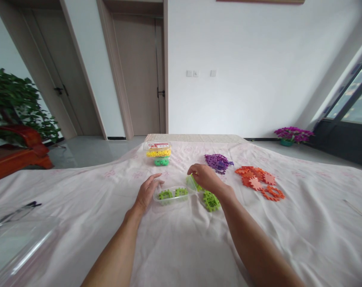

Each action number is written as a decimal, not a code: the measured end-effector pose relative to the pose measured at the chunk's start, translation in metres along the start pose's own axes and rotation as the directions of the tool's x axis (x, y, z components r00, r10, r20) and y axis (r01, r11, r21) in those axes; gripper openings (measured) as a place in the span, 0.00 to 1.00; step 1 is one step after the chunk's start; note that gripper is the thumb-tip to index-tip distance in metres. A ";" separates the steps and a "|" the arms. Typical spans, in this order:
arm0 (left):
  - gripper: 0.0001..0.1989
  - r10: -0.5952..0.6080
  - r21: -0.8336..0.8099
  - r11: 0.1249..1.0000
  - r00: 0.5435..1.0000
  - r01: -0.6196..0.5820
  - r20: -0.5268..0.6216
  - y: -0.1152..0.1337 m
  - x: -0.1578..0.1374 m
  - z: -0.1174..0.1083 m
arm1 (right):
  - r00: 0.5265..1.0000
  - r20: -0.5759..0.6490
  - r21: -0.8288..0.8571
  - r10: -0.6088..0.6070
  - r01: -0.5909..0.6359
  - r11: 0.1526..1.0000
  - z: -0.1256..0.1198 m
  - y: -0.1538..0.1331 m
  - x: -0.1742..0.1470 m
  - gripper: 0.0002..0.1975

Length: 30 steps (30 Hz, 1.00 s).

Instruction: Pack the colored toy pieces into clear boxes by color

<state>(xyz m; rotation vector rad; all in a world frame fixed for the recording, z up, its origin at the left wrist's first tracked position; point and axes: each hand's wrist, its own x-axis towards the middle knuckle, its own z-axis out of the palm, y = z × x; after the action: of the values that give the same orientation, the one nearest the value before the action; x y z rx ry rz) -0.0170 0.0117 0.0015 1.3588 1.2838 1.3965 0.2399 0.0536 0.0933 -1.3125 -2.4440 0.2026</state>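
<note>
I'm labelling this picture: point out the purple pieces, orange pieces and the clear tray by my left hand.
Purple pieces (217,162), head view: middle of the pile.
Orange pieces (255,183), head view: middle of the pile.
Clear tray (172,200), head view: front wall.

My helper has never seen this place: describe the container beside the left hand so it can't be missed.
Find the cloth-covered table. On it, beside the left hand, sits a clear container. It holds lime-green pieces, unlike the stacked containers behind it, with yellow and emerald-green contents.
</note>
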 end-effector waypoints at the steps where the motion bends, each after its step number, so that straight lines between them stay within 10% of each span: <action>1: 0.24 -0.002 -0.012 1.000 1.000 0.002 -0.004 -0.001 0.000 0.000 | 0.999 -0.024 -0.020 0.030 -0.030 0.999 -0.001 0.006 0.000 0.19; 21: 0.22 0.022 0.018 1.000 0.998 -0.021 -0.057 -0.004 0.004 -0.008 | 0.992 0.120 -0.222 -0.044 0.070 0.973 0.025 0.032 0.002 0.24; 30: 0.21 0.029 0.009 1.000 0.999 -0.029 -0.027 0.001 0.001 -0.004 | 0.987 -0.135 -0.082 0.086 -0.097 0.992 -0.002 0.024 0.000 0.26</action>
<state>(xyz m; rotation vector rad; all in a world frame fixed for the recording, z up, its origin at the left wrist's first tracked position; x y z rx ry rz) -0.0205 0.0124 0.0031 1.3737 1.2939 1.4348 0.2596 0.0674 0.0882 -1.4301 -2.3085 0.0299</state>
